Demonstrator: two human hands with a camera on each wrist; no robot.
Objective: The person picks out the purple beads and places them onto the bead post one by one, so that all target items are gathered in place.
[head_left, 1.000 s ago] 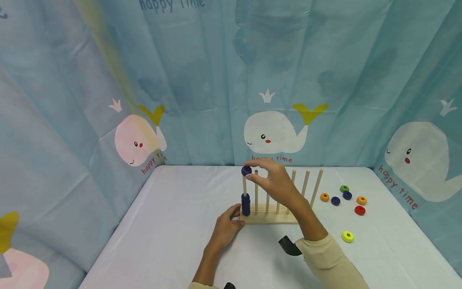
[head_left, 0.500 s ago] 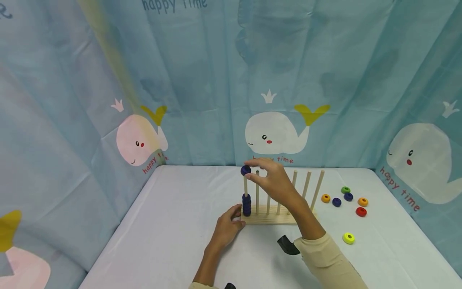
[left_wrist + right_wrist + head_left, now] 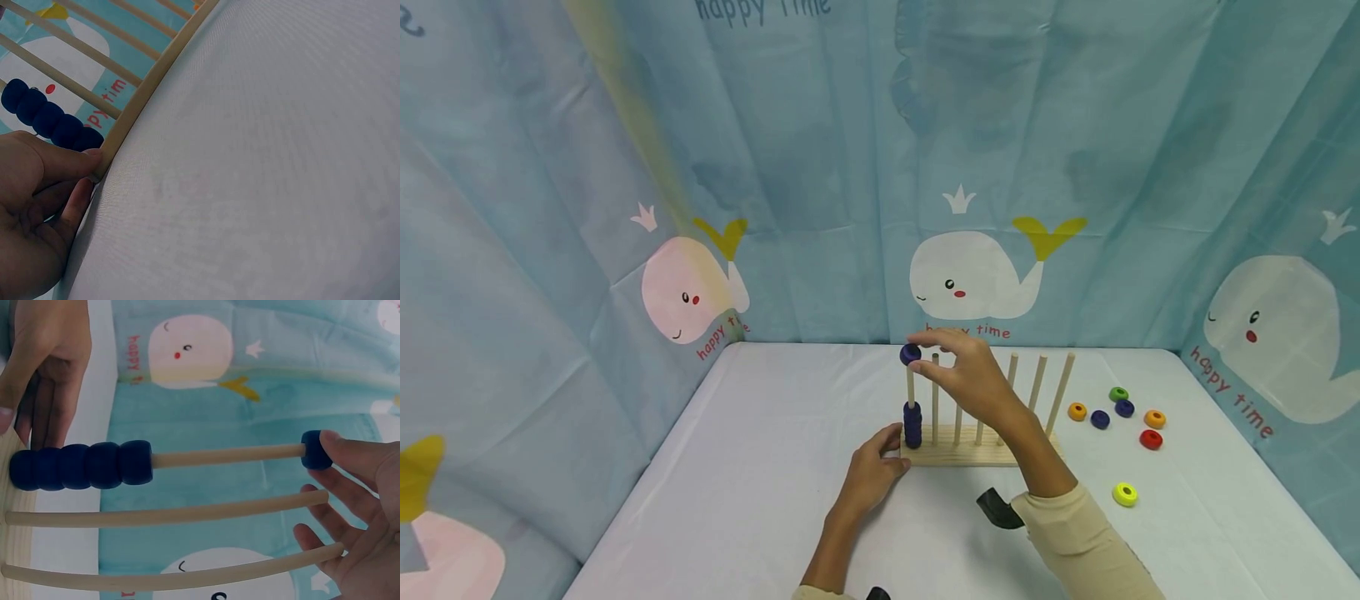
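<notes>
At the top of the leftmost peg, my right hand [image 3: 973,379] pinches a dark blue bead [image 3: 910,354] between thumb and fingers; the right wrist view shows this bead [image 3: 316,450] at the peg's tip. Several blue beads [image 3: 912,425] are stacked at the foot of that same peg. My left hand [image 3: 868,475] grips the left end of the wooden base [image 3: 958,454]. In the left wrist view the thumb and fingers of my left hand [image 3: 37,206] hold the base's end beside the stacked beads [image 3: 50,119].
Right of the rack, loose beads lie on the white table [image 3: 737,500]: orange [image 3: 1077,412], blue [image 3: 1100,419], green [image 3: 1118,393], red [image 3: 1151,439] and, nearer, yellow [image 3: 1125,494]. The other pegs [image 3: 1059,396] stand upright or leaning. A whale-print curtain [image 3: 820,275] hangs behind.
The view has shifted very slightly. Both hands keep their places, my right on the bead at the peg's top and my left on the base.
</notes>
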